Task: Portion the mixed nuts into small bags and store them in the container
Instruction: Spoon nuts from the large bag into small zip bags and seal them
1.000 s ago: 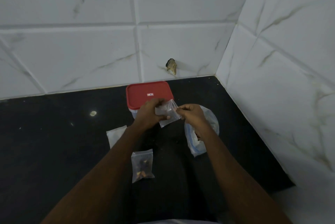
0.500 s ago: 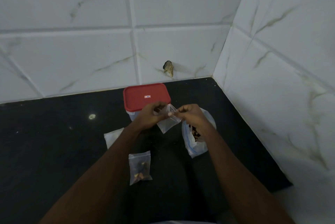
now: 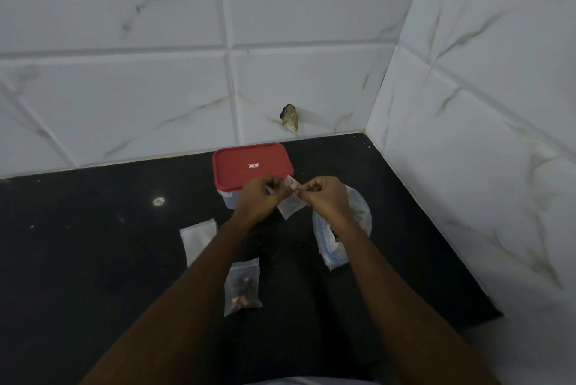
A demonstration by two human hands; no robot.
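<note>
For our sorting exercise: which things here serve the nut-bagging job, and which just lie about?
Job: small bag pinched by left hand and right hand; filled bag; large nut bag; empty bags; red-lidded container.
Lying about: wall chip; pale countertop speck.

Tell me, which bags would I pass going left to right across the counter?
Empty bags → filled bag → held bag → big nut bag.

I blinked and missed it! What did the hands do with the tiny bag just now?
The left hand and right hand kept their grip on the small clear bag at its top edge. The fingertips drew closer, so less bag shows between them and it hangs lower. The red-lidded container, filled nut bag, flat empty bags and large nut bag stayed put.
</note>
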